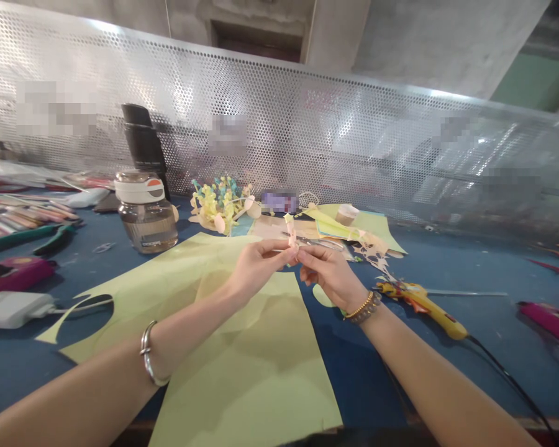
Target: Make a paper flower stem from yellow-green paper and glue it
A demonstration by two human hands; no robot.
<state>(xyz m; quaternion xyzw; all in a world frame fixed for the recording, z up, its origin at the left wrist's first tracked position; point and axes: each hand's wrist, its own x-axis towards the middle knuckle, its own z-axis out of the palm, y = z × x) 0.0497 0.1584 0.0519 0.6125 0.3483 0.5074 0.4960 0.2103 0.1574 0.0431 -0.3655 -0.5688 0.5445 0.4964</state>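
Above the far edge of the yellow-green paper sheets (246, 366), my left hand (258, 266) and my right hand (331, 273) meet fingertip to fingertip. Between them stands a small pale pink paper piece (291, 233), upright, with a yellow star-like tip. Both hands pinch its lower end, and the fingers hide that part. A round yellow-green paper cutout (323, 296) lies under my right hand. Just behind the hands, scissors (302, 238) rest on paper.
A yellow glue gun (428, 307) with a black cord lies right of my right wrist. Far left stand a glass bottle (146, 217) and a black tumbler (144, 146). Yellow and teal paper flowers (218, 202) sit before a perforated metal panel (270, 124). A white adapter (16, 308) lies left.
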